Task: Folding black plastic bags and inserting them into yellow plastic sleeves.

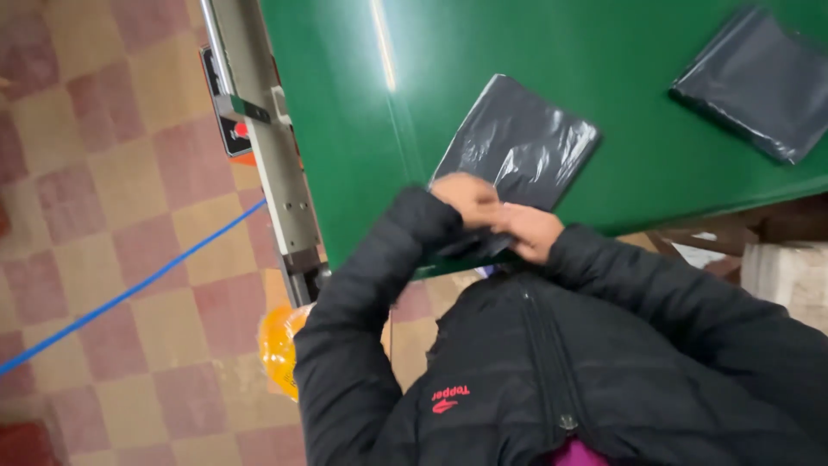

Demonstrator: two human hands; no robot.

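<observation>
A red-and-black sign plate (231, 129) is fixed beside the metal rail (267, 147). At the green table (345, 129) edge, a glossy, crinkled black plastic package (517, 142) is pinched by the left hand (466, 198) and right hand (528, 231), pressed together. A second black package (759, 82) lies far right.

A glossy green table top (604, 95) fills the upper right, with a bright streak of light reflected near its left side. A grey metal frame rail (263, 138) runs along its left edge. Below lies a worn floor (103, 173) of red and cream checkered tiles, crossed diagonally by a blue cord (129, 293).
</observation>
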